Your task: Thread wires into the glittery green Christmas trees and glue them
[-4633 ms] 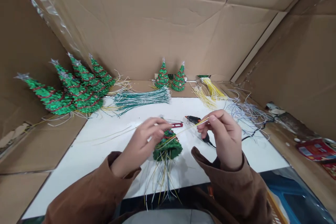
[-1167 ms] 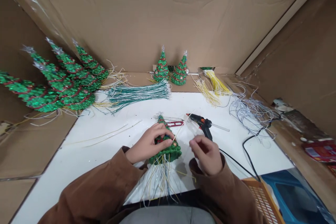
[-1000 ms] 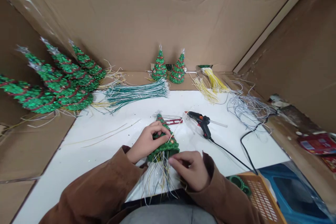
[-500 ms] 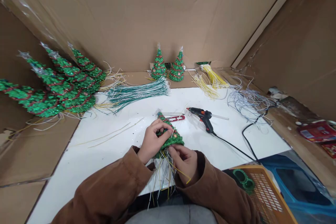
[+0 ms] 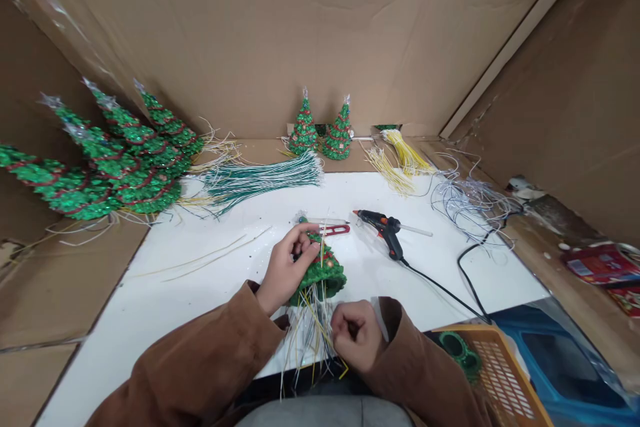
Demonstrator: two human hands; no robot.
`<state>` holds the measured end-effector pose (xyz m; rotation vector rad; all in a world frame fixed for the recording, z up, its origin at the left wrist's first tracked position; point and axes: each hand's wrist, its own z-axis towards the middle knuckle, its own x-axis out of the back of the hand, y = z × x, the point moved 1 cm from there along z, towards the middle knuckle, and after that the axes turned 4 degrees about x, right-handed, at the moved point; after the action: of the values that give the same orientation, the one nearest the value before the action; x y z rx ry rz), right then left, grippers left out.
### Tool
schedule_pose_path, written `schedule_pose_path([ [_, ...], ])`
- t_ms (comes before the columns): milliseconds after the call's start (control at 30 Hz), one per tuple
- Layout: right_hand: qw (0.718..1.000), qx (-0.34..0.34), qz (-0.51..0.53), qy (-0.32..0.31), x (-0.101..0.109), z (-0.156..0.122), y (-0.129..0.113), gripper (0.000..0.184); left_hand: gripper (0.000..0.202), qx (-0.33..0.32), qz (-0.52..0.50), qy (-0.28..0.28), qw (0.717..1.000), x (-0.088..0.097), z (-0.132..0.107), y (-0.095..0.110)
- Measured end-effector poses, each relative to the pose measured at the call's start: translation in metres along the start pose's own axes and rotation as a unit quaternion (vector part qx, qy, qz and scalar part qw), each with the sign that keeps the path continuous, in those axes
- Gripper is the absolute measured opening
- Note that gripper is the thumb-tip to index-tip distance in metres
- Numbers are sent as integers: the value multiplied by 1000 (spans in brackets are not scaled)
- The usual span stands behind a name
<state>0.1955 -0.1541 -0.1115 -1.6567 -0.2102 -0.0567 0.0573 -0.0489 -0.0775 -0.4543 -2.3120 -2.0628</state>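
A small green Christmas tree ornament point(image 5: 325, 267) with red garland lies tilted on the white table, its hollow base facing me. My left hand point(image 5: 289, 268) is closed around its left side, covering much of the middle. Several thin white, yellow and dark wires point(image 5: 311, 330) hang out of the base toward my lap. One thin pale wire pokes out at the front of the tree, by my left fingertips. My right hand point(image 5: 357, 335) is curled shut just below the base, on a wire that is mostly hidden by the fingers.
A black glue gun point(image 5: 383, 230) lies to the right, its cord trailing off. Red-handled snips point(image 5: 336, 229) lie behind the tree. Green-white wires point(image 5: 265, 177), yellow wires point(image 5: 407, 155) and finished trees point(image 5: 125, 153) stand farther back. An orange basket point(image 5: 520, 373) is at lower right.
My right hand has moved down, away from the tree's base, and its fingers have curled in. The pale wire at the front sticks out less. The tree's base has turned more toward me.
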Motion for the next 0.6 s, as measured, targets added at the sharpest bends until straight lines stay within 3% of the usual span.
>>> schedule_pose_path([
  [133, 987, -5, -22, -159, 20, -10, -4, 11, 34, -6, 14, -5, 1000, 2, 2, -1],
  [267, 945, -61, -71, -312, 36, -13, -2, 18, 32, -12, 30, -17, 999, 4, 6, -2],
  [433, 912, -114, -128, -373, 43, -16, -2, 15, 27, -65, 66, -42, 995, 8, 12, -1],
  [600, 929, -68, -147, -334, 42, -22, -2, 15, 17, -88, 68, -36, 993, 10, 13, 1],
])
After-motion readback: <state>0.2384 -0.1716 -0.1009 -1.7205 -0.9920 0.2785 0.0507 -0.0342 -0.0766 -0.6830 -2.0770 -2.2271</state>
